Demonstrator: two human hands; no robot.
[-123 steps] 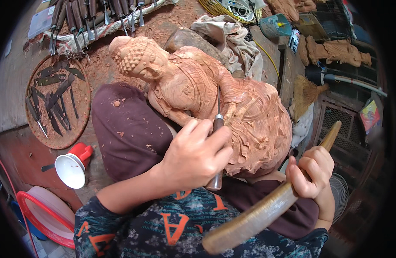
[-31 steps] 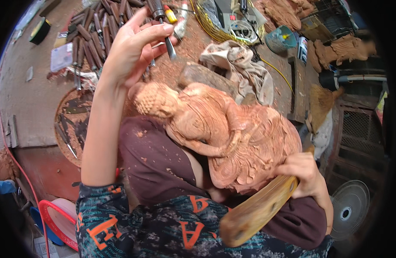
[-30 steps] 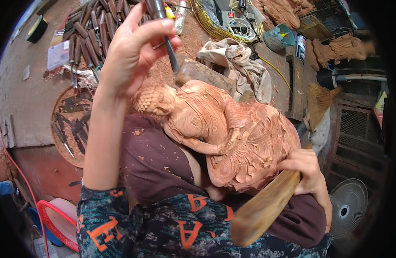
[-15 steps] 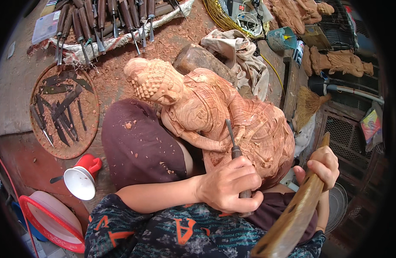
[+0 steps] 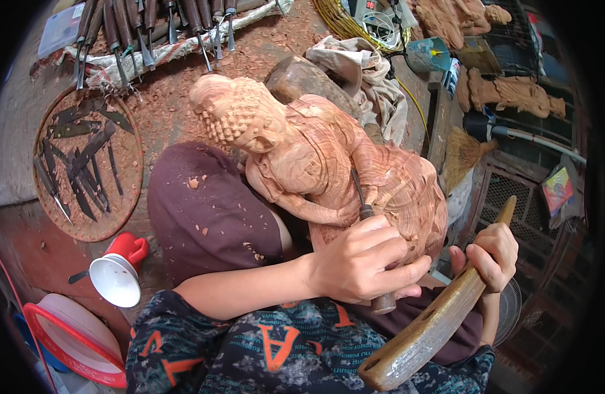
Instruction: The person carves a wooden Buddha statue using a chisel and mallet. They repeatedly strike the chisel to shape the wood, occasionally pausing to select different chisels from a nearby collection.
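Note:
A carved wooden statue (image 5: pixel 309 154) of a seated figure with a knobbed head lies tilted across my lap. My left hand (image 5: pixel 358 259) is closed round the handle of a carving chisel (image 5: pixel 383 303), the narrow metal shank rising past the knuckles. Its tip meets the wood by the figure's bent arm, though the cutting edge is hard to make out. In my right hand (image 5: pixel 493 259) is the thin end of a wooden mallet (image 5: pixel 427 325); its thick end hangs low and right of the chisel handle's butt, apart from it.
Many chisels lie on a cloth roll (image 5: pixel 112 73) at the far left. A round woven tray (image 5: pixel 137 164) holds dark blades. Nearby are a red-and-white mug (image 5: pixel 115 282) and a red-rimmed basin (image 5: pixel 72 358). Behind the statue lies a log (image 5: pixel 309 82); a broom (image 5: pixel 465 157) is at right.
The statue has rolled slightly, so its face shows less. My left hand has shifted and the chisel shank is turned. The mallet's thick end has moved up and left, nearer the chisel.

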